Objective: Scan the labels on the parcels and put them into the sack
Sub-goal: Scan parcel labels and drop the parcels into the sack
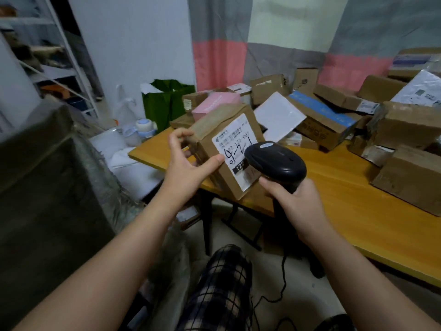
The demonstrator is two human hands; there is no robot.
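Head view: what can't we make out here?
Head: label, lower part covered by scanner; small print blurred.
Head: scanner handle wrapped by right hand.
Head: parcel, left face partly behind left hand.
Head: dark bulk at left, possibly sack; blurred, opening unseen.

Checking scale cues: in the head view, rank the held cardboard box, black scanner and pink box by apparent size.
1. cardboard box
2. black scanner
3. pink box
The last two are unsure: the pink box sits farther back, partly hidden.

Orange table [346, 187]; white shelving [69, 56]; patchwork curtain [298, 25].
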